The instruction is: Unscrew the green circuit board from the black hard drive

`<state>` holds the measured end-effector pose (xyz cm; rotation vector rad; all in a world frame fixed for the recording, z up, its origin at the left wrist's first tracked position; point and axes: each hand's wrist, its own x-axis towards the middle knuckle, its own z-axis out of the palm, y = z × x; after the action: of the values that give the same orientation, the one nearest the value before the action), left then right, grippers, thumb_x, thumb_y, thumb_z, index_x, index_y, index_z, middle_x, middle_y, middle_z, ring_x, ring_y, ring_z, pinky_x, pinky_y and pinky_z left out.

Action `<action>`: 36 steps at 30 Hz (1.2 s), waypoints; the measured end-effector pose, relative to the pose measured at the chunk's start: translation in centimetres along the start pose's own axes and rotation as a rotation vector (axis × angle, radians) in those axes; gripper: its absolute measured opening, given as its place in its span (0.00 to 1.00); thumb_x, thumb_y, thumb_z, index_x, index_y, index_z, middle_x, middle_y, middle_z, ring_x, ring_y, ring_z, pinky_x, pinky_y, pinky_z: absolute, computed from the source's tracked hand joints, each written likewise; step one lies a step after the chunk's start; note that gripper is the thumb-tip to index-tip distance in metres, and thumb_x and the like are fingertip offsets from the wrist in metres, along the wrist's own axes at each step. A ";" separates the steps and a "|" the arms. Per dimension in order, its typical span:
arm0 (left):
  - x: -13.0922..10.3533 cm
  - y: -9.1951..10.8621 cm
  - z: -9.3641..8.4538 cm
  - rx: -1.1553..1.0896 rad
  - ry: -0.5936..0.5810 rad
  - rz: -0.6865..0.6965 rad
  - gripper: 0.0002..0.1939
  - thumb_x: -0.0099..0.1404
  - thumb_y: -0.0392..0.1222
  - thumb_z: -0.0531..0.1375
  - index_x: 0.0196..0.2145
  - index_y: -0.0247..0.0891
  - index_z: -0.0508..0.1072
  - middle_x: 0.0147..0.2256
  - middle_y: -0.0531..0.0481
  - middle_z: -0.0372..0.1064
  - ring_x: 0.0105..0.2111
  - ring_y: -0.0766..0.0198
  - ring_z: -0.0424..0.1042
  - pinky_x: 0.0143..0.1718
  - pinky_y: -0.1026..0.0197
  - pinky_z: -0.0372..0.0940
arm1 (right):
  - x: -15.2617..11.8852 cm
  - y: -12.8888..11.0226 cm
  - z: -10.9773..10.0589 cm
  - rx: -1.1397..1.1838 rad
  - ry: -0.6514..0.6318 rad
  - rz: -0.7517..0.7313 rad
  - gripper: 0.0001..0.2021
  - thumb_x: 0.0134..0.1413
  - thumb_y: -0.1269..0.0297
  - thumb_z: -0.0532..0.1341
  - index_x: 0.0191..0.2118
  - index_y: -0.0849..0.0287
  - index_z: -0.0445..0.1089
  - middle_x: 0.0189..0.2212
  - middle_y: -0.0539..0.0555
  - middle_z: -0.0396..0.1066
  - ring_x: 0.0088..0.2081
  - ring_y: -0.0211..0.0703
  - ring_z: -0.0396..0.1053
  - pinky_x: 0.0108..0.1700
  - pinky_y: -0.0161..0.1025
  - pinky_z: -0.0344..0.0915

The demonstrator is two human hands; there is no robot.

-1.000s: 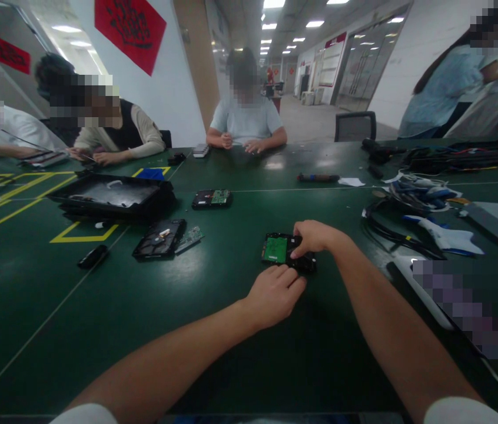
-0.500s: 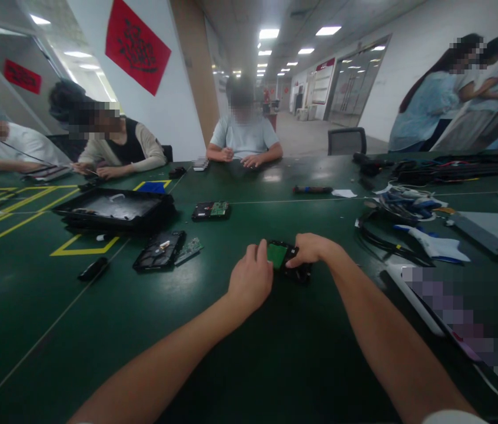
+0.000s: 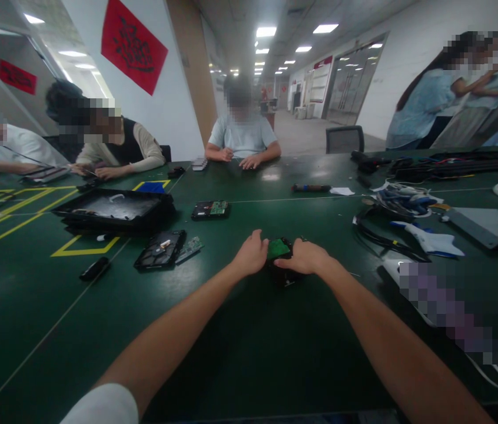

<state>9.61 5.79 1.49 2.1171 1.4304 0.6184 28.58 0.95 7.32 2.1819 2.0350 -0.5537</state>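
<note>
A black hard drive (image 3: 286,280) with a green circuit board (image 3: 278,247) on its upper face is between my two hands, low over the table or on it; I cannot tell which. My left hand (image 3: 251,254) closes on its left edge. From the right, my right hand (image 3: 307,257) grips it, the thumb lying across the top. Part of the drive is hidden under the right hand. To the left lies another black drive (image 3: 159,250), beside a loose circuit board (image 3: 189,251). Farther back is a third drive (image 3: 210,210) with a green board.
A black tray (image 3: 112,209) stands at left, near a small black object (image 3: 94,269). On the right are a tablet-like device (image 3: 408,294), a glove (image 3: 430,238), cables (image 3: 403,200) and a grey metal box (image 3: 491,227). A screwdriver-like tool (image 3: 311,188) lies farther back. People sit opposite.
The drive has turned in my hands, its near end now pointing more toward me. My right thumb has moved over its top, and my left hand has shifted slightly left and away.
</note>
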 end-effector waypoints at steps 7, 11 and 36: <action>1.5 -0.4 0.8 0.000 0.073 -0.001 0.27 0.79 0.48 0.49 0.68 0.28 0.61 0.63 0.26 0.68 0.64 0.47 0.70 0.62 0.49 0.65 | -0.1 0.5 1.1 0.091 0.072 -0.124 0.36 0.56 0.36 0.67 0.54 0.67 0.70 0.51 0.71 0.77 0.48 0.61 0.78 0.41 0.45 0.71; 2.4 -1.5 -0.3 -0.009 0.033 -0.005 0.26 0.79 0.49 0.50 0.65 0.30 0.65 0.56 0.32 0.75 0.54 0.50 0.77 0.57 0.51 0.69 | 0.2 2.8 0.7 0.332 -0.038 -0.125 0.23 0.65 0.46 0.63 0.53 0.61 0.71 0.41 0.61 0.81 0.32 0.47 0.78 0.32 0.39 0.68; 1.9 -2.2 0.8 0.177 0.065 0.269 0.25 0.77 0.51 0.53 0.64 0.37 0.69 0.57 0.40 0.73 0.58 0.48 0.69 0.62 0.45 0.62 | 3.8 8.2 3.5 -0.013 0.489 -0.092 0.16 0.74 0.58 0.51 0.52 0.57 0.74 0.51 0.60 0.73 0.47 0.52 0.73 0.46 0.45 0.66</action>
<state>9.26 8.17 -0.38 2.4754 1.2847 0.6881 36.14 2.57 1.46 2.4051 2.3605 -0.0028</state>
